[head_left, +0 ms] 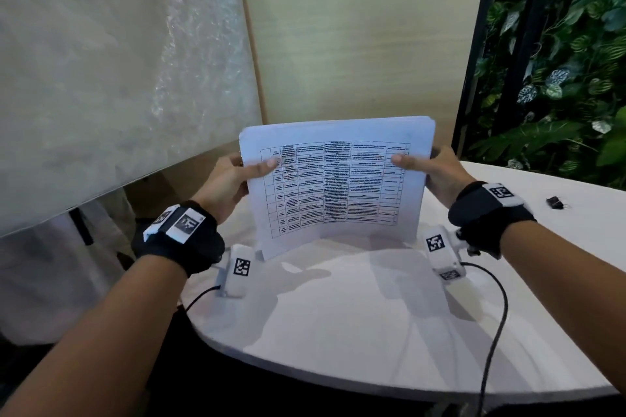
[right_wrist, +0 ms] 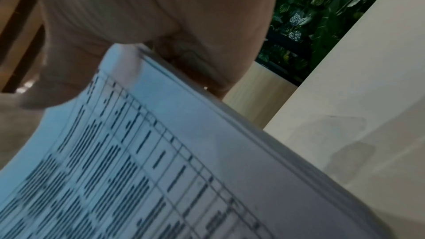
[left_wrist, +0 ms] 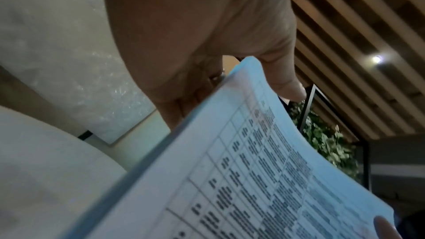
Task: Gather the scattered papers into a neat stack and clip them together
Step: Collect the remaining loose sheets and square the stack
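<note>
A stack of white papers (head_left: 335, 179) with a printed table on the front sheet stands upright on its bottom edge on the white table (head_left: 338, 315). My left hand (head_left: 233, 176) grips its left side, thumb across the front. My right hand (head_left: 437, 169) grips the right side the same way. The sheets bow slightly toward me. The left wrist view shows the stack (left_wrist: 253, 179) under my thumb (left_wrist: 285, 86). In the right wrist view the stack (right_wrist: 161, 152) shows its layered edge. A black binder clip (head_left: 555, 202) lies on the table to the right, apart from both hands.
A wooden partition (head_left: 355, 51) stands just behind the papers. A bubble-wrapped panel (head_left: 111, 78) leans at the left. A leafy green wall (head_left: 569, 61) fills the right. Black cables (head_left: 498, 325) trail from the wrist cameras over the table's front edge.
</note>
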{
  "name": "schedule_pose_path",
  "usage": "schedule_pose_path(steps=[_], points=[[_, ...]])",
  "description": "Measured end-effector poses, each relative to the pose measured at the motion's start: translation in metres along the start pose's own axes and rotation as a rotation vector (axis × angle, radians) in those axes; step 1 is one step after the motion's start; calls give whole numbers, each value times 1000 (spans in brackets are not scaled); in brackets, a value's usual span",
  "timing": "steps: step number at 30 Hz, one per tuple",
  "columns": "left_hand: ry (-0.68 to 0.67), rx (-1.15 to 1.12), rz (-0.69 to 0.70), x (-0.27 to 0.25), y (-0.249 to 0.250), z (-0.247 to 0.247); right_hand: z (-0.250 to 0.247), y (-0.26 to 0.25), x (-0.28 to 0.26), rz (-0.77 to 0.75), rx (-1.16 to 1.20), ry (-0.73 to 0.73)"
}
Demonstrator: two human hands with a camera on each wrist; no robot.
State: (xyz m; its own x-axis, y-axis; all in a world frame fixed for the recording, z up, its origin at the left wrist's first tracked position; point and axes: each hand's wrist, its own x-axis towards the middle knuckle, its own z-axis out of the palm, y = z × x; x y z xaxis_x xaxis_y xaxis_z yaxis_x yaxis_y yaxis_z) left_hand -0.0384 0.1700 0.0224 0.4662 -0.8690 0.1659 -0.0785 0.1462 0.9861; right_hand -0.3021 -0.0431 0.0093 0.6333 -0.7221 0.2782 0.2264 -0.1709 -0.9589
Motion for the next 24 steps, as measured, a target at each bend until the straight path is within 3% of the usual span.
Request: schedule_pose_path(steps=[3,7,11,17,22,24], points=[[61,-65,28,8,-2,19,10,-2,6,2,-12,-21],[224,-107,31,14,-12,28,15,6,8,-33,-16,69],[218,-14,46,11,-15,28,17,16,2,-70,-102,17],[214,71,144,4,-10,25,14,14,-1,-50,-175,53],[200,62,223,9,0,22,15,0,3,-120,-146,72],[192,103,181,9,-6,23,14,4,3,-100,-174,79]])
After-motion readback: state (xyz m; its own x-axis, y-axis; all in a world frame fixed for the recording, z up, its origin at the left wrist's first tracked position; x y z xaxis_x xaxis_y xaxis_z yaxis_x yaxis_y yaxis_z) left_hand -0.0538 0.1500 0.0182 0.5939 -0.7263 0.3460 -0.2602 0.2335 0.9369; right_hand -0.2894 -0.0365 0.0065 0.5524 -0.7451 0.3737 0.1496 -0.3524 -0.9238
